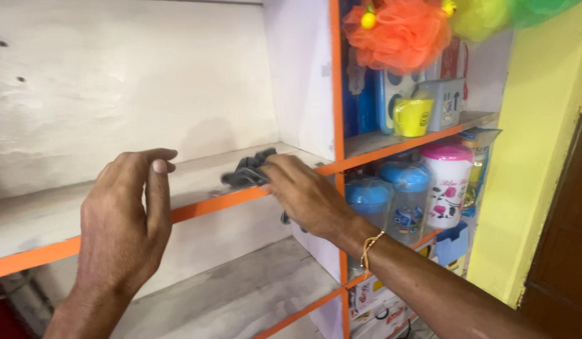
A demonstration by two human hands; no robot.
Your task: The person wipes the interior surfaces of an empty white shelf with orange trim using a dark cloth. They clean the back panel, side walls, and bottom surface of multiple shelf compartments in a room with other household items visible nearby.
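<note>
My right hand grips a dark grey cloth and presses it on the white shelf board with an orange front edge, near the upright divider. The cloth is blurred. My left hand rests on the front edge of the same shelf further left, fingers curled over the orange strip, holding nothing else. A thin gold bracelet sits on my right wrist.
A white upright divider with an orange edge separates a right bay holding a yellow cup, blue-lidded jars, a pink-lidded jar and an orange mesh sponge. A lower white shelf lies beneath. A yellow wall stands at right.
</note>
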